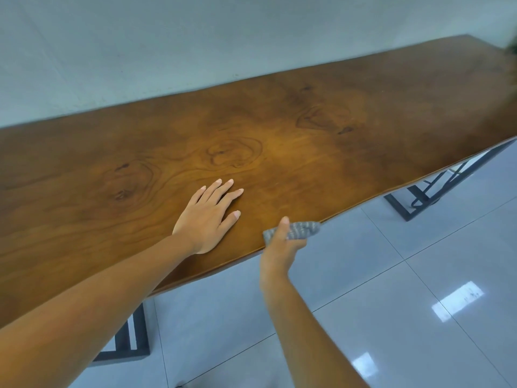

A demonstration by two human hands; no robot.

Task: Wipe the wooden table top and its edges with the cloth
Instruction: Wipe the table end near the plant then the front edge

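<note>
A long wooden table top (279,130) with dark grain knots runs from lower left to upper right. My left hand (208,217) lies flat on it near the front edge, fingers spread, holding nothing. My right hand (279,247) grips a grey patterned cloth (300,230) and presses it against the table's front edge, thumb on top and fingers under the rim. Part of the cloth is hidden by the fingers.
A pale wall stands behind the table. Black metal table legs show at the lower left (134,340) and at the right (436,189). Glossy grey floor tiles (391,289) lie in front. A dark green blur (513,46) sits at the table's far right end.
</note>
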